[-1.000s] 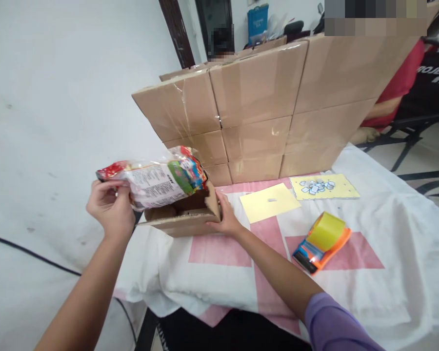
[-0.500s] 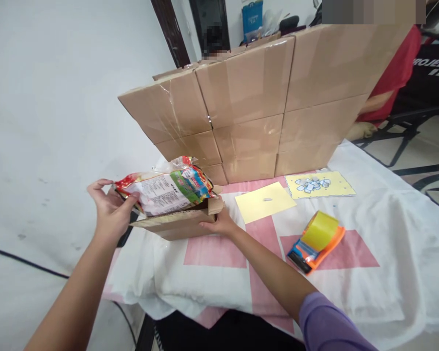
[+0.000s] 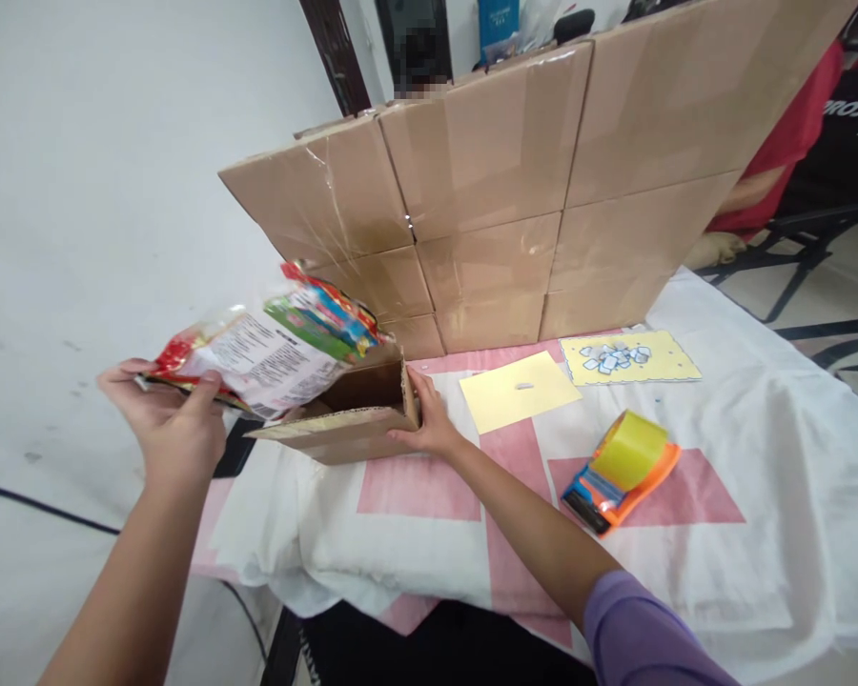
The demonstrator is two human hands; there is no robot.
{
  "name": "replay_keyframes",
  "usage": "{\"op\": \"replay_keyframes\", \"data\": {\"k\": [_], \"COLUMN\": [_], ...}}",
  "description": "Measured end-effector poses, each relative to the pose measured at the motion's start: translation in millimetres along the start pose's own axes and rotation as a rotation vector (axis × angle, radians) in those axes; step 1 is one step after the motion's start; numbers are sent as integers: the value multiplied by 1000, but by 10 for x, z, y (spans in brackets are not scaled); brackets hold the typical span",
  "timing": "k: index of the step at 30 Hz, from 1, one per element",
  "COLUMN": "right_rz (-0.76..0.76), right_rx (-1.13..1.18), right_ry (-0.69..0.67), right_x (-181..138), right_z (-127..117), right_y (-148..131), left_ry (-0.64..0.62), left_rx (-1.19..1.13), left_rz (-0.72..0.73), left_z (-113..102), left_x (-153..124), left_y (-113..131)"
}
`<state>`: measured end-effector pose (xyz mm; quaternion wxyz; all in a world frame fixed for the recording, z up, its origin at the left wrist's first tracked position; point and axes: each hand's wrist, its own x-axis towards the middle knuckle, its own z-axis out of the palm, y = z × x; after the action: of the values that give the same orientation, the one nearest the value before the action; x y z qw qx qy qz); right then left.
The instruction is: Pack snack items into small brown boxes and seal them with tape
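Glossy packet (image 3: 278, 357), tilted over the open box (image 3: 357, 438) left of frame centre, looks light, soft and slippery, best pinched by its end as the left hand (image 3: 175, 419) does, the right hand (image 3: 435, 419) gripping the box.

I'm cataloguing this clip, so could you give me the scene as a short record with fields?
Left grip: holds the bag by its near end
Right grip: on the right end of the box
Bag: tilted, overlapping the box's open top; whether any part is inside is unclear
Box: on the cloth
Tape: on the cloth
Cards: two, yellow, side by side
Cardboard wall: behind the box
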<state>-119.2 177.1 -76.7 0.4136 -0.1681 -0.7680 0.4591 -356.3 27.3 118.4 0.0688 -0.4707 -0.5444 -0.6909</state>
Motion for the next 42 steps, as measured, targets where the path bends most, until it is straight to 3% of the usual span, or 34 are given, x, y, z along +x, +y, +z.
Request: {"op": "replay_keyframes", "data": {"k": [6,12,17,23,28,34,42], "right_rz": [-6,26,79,10,6,-35,-52], "right_rx": [35,40,29,47,27,10,58], "right_ry": [5,20,27,5,-4,3,31], "right_x": [0,-3,-18,7,12,14,20], "right_z": [0,58,98,21,-1,25,36], "right_y": [9,68,103,25,-5,45,76], "left_ry": [-9,-159,-255,-119,-76,-124,-79], "left_rx": [-179,-171,52,265,285,270,251], "left_rz": [-62,-262,-187,-41,-36,11,102], "left_z": [331,445,196,-288,-402,-126,375], "left_x": [-12,-103,29,232,196,65,62], "left_y": [198,-63,-180,-100,-81,49,338]}}
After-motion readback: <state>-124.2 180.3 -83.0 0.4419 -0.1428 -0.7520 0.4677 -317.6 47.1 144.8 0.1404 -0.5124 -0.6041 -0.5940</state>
